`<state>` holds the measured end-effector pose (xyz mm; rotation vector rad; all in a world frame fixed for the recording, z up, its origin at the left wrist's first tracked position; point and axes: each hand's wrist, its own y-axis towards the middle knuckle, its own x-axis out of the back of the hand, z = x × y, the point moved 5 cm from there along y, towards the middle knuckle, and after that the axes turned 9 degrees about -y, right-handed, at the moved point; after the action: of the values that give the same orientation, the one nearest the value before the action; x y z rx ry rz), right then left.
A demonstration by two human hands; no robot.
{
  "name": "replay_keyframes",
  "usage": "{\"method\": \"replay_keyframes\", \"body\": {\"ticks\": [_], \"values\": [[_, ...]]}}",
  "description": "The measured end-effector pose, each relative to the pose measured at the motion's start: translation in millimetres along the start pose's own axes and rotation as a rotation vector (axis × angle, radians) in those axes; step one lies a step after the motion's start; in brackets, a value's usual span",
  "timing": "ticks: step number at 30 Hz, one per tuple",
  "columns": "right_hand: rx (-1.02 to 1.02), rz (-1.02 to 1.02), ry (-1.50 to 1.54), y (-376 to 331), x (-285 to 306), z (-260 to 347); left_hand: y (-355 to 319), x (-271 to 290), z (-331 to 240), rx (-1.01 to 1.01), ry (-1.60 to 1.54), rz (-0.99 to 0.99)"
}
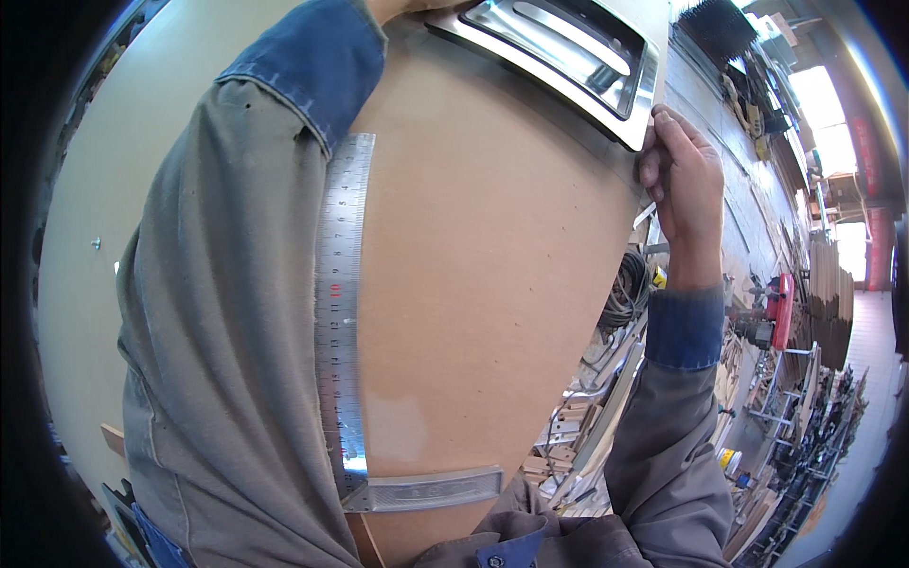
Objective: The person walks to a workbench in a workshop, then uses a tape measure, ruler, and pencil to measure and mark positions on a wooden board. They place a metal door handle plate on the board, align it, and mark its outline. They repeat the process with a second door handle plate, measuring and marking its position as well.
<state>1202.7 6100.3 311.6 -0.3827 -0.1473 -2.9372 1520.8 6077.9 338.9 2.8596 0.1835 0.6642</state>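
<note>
From my end, the right hand (684, 170) curls its fingers at the corner of the silver recessed panel (632, 128), grip unclear; the left hand (400, 8), mostly cut off, I cannot read. Lower left, 1 steel square (341, 293) lies on the tan board (473, 275).

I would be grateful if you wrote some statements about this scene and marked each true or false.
1. The metal square lies on the brown board. True.
2. The right hand is at the left end of the silver plate. False: the right hand is at its right end.
3. The right sleeve's cuff is blue. True.
4. The cable coil lies on the board. False: it is beyond the board's right edge.
</note>
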Motion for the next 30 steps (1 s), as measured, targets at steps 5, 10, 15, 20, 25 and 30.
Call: {"method": "replay_keyframes", "body": {"ticks": [5, 10, 15, 20, 25, 30], "values": [[-0.04, -0.009, -0.019, -1, -4, 0, 3, 6, 7, -0.028, 0.031, -0.028], [-0.048, -0.031, -0.1, 1, -4, 0, 6, 1, 12, -0.006, -0.05, -0.014], [-0.035, -0.034, -0.09, 0, -7, 3, 0, 5, 5, -0.066, -0.098, 0.019], [-0.006, -0.036, -0.109, -1, -7, 7, 9, 2, 13, -0.062, -0.072, 0.025], [-0.001, -0.017, -0.099, -1, -10, 8, 4, 6, 10, -0.086, -0.057, -0.016], [-0.005, -0.009, -0.113, -1, -8, 8, 7, 4, 12, -0.043, -0.098, 0.002]]}}
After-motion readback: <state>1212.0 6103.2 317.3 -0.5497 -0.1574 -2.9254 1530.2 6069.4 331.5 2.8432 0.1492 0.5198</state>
